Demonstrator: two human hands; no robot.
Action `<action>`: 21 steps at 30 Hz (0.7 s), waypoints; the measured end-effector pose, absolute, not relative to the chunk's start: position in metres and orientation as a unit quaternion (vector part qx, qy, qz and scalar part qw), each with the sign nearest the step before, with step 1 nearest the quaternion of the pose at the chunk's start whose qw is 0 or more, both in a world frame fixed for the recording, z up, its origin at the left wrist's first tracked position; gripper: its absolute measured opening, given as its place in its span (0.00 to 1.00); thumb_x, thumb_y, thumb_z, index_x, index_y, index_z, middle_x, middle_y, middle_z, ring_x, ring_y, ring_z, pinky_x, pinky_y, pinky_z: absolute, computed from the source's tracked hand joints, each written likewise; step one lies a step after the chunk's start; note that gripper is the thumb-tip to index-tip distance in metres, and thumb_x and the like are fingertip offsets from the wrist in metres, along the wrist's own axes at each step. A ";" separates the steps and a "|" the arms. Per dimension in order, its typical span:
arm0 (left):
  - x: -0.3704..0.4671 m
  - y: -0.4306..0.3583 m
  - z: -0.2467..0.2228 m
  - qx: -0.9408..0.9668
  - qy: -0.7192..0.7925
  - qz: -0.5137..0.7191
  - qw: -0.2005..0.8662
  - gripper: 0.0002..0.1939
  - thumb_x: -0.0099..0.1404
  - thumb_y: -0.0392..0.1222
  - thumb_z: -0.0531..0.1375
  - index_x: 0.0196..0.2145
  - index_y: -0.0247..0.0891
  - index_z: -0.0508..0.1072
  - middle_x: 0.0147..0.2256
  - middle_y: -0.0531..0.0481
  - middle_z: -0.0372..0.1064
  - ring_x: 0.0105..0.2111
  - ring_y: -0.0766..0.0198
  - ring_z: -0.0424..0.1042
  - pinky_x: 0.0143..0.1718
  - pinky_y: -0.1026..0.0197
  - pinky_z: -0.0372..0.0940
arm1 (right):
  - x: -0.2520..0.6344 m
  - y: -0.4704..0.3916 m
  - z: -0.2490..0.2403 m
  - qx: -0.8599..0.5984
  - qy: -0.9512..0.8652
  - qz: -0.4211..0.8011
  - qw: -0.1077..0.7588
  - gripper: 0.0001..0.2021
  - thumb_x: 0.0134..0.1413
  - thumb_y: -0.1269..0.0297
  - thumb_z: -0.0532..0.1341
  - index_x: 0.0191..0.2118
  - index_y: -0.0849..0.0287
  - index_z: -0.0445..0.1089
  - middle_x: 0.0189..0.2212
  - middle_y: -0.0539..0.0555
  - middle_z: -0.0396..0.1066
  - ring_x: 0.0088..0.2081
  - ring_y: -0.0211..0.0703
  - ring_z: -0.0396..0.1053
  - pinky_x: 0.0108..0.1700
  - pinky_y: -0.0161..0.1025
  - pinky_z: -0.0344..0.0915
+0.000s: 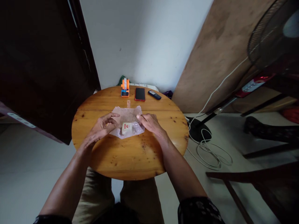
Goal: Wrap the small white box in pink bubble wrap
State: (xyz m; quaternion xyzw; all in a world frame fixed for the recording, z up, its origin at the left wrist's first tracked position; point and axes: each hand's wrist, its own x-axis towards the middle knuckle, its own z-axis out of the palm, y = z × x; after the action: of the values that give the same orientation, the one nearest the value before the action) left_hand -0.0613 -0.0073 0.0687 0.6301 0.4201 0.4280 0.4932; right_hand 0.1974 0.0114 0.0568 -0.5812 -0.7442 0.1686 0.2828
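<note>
A sheet of bubble wrap (pixel 127 114) lies spread on the wooden table. On its front part rests a small white box (pixel 127 128) with a red label. My left hand (pixel 104 125) is at the sheet's left edge, its fingers curved and apart with nothing seen between them. At the right edge, my right hand (pixel 150 122) pinches the wrap between thumb and fingers, and the wrap is lifted and crumpled there. Just behind the sheet, a short strip of clear tape (pixel 128 104) lies on the tabletop.
Along the back of the round table (pixel 130 161) stand an orange tape dispenser (pixel 125 87), a dark phone with a red edge (pixel 140 94) and a small black keypad handset (pixel 154 95). A standing fan (pixel 201 129), loose white cable (pixel 216 155) and wooden chair (pixel 235 175) occupy the right side.
</note>
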 end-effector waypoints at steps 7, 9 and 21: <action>-0.064 -0.055 0.090 0.704 0.348 0.235 0.573 0.06 0.58 0.46 0.67 0.29 0.42 0.78 0.24 0.51 0.71 0.24 0.63 0.67 0.28 0.62 0.60 | 0.199 0.009 0.056 -0.592 -0.768 0.123 0.210 0.03 0.50 0.67 0.67 0.29 0.52 0.78 0.29 0.50 0.78 0.35 0.47 0.72 0.45 0.44 0.56; -0.060 -0.059 0.084 0.727 0.359 0.245 0.532 0.05 0.59 0.45 0.66 0.30 0.42 0.79 0.24 0.51 0.72 0.24 0.64 0.66 0.27 0.63 0.59 | 0.200 0.009 0.055 -0.588 -0.776 0.125 0.192 0.03 0.48 0.66 0.68 0.32 0.52 0.78 0.30 0.50 0.79 0.37 0.48 0.72 0.46 0.44 0.56; -0.033 -0.053 0.035 0.810 0.496 0.295 0.100 0.36 0.55 0.43 0.67 0.60 0.39 0.63 0.54 0.39 0.69 0.55 0.47 0.67 0.57 0.45 0.65 | 0.208 0.010 0.057 -0.565 -0.813 0.109 0.085 0.14 0.50 0.61 0.67 0.45 0.53 0.76 0.46 0.54 0.77 0.52 0.57 0.68 0.51 0.48 0.56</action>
State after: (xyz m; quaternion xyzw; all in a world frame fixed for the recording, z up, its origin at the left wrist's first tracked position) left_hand -0.0329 -0.0530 0.0352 0.8105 0.4960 0.2952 0.0997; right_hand 0.2077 0.0096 0.0572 -0.5650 -0.8134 0.1090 0.0851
